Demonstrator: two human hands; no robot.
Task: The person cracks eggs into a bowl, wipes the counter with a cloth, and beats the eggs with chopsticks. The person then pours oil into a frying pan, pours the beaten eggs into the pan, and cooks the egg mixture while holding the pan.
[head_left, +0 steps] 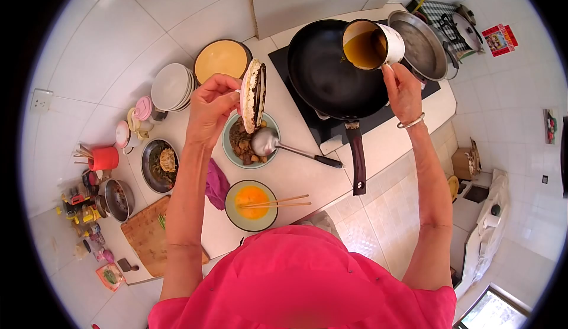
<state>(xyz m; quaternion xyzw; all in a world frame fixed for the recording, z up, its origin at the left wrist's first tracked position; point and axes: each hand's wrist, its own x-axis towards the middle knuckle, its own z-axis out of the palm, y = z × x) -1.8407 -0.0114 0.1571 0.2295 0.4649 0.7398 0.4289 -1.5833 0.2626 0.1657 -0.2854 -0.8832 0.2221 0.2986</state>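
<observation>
My right hand (404, 95) grips an enamel mug (395, 45) by its handle. Tilted over the right side of the black frying pan (337, 71), the mug shows brown-yellow liquid inside; no stream is plainly visible. Pinched in my left hand (214, 104) is a pink lid (253, 95), held on edge with a crusted pale rim and dark underside. Below that lid sits a green bowl (226, 142) of brown cooked food, with a metal ladle (264, 142) resting in it. Nearer me, a bowl (232, 213) holds beaten egg and a pair of chopsticks (284, 202).
The pan sits on a black cooktop (322, 138), its handle toward me. A metal pot (441, 63) stands behind my right hand. Left are stacked bowls (168, 86), a yellow plate (222, 60), a dish of food (155, 175), a cutting board (139, 234) and a purple cloth (217, 184).
</observation>
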